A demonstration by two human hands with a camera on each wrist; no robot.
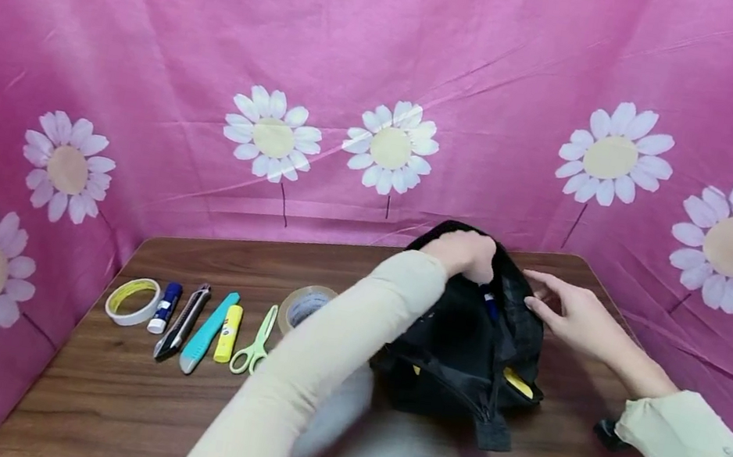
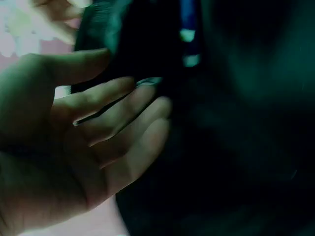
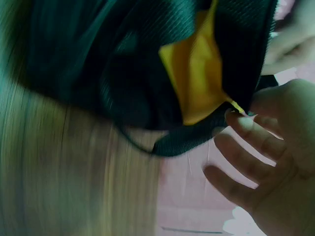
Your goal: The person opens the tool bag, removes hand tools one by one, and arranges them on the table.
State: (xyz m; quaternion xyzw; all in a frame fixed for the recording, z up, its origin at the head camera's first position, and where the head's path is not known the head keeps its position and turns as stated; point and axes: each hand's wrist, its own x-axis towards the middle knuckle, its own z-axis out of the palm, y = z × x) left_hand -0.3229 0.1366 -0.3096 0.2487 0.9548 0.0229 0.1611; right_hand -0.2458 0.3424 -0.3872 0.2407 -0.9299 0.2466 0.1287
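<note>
A black bag (image 1: 457, 337) with a yellow lining (image 3: 197, 73) stands gaping on the table's right half. My left hand (image 1: 465, 253) reaches over its far rim, and the left wrist view shows loosely spread fingers with nothing in them. Just beyond those fingertips, a slim blue-and-white item (image 2: 189, 29) lies inside the bag; its kind is unclear. With thumb and forefinger, my right hand (image 1: 574, 316) pinches the edge of the bag on the right side. The other fingers of that hand are spread below the rim in the right wrist view.
Left on the wooden table (image 1: 100, 394) lie a white tape roll (image 1: 120, 317), blue glue stick (image 1: 165, 307), black cutter knife (image 1: 183, 323), teal cutter knife (image 1: 208, 335), yellow stick (image 1: 228, 334), green scissors (image 1: 261, 339) and brown tape roll (image 1: 287, 310). A small black object (image 1: 608, 433) sits by the right sleeve.
</note>
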